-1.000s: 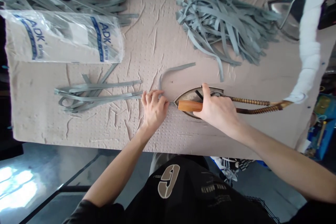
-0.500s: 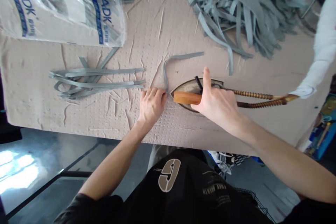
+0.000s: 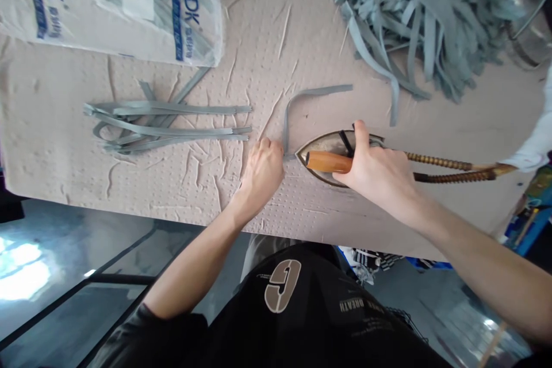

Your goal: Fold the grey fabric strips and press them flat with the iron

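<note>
My right hand (image 3: pixel 379 169) is closed round the orange wooden handle of a metal iron (image 3: pixel 328 155) that lies flat on the beige padded table (image 3: pixel 276 57). My left hand (image 3: pixel 263 169) is closed just left of the iron's tip, pinching the near end of a grey fabric strip (image 3: pixel 302 100). That strip rises from my fingers and bends right above the iron.
A small stack of flattened grey strips (image 3: pixel 168 126) lies to the left. A loose heap of grey strips (image 3: pixel 418 17) is at the back right. A clear ADK plastic bag (image 3: pixel 112 6) lies at the back left. The iron's coiled hose (image 3: pixel 448 167) runs right.
The view shifted, so everything sits a little lower and further right. My left fingers curled from lying flat into a pinch on the strip's end. The iron stayed under my right hand.
</note>
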Demonstrator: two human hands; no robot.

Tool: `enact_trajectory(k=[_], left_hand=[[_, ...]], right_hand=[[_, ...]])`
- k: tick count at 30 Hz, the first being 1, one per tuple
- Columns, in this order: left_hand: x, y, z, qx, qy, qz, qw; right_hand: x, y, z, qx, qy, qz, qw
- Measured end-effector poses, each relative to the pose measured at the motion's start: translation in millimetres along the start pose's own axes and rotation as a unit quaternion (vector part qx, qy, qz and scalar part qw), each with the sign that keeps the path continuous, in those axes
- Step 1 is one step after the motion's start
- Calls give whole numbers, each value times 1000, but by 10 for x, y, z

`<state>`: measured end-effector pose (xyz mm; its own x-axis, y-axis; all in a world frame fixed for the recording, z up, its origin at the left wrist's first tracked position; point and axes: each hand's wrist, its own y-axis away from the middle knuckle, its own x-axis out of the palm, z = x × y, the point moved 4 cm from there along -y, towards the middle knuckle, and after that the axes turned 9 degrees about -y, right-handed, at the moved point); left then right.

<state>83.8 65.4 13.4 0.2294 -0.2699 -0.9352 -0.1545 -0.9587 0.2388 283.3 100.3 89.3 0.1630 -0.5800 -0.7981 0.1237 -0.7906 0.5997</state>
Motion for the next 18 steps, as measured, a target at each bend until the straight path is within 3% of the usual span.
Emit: enact_trajectory(k=[6, 9, 13, 18], left_hand=[[10, -5, 53, 9, 41, -6, 999], [-30, -3, 66, 57, 79, -28, 995], [-16, -68, 26, 103, 37, -19, 994], [-19, -180, -41, 127, -23, 9, 992]], right_hand=[[-10, -36, 146, -29, -11, -11, 999], [-16, -31, 101, -27, -11, 7, 1000], [-2, 5, -52, -6, -5, 11, 1000], [40, 96, -202, -22, -45, -74, 996]])
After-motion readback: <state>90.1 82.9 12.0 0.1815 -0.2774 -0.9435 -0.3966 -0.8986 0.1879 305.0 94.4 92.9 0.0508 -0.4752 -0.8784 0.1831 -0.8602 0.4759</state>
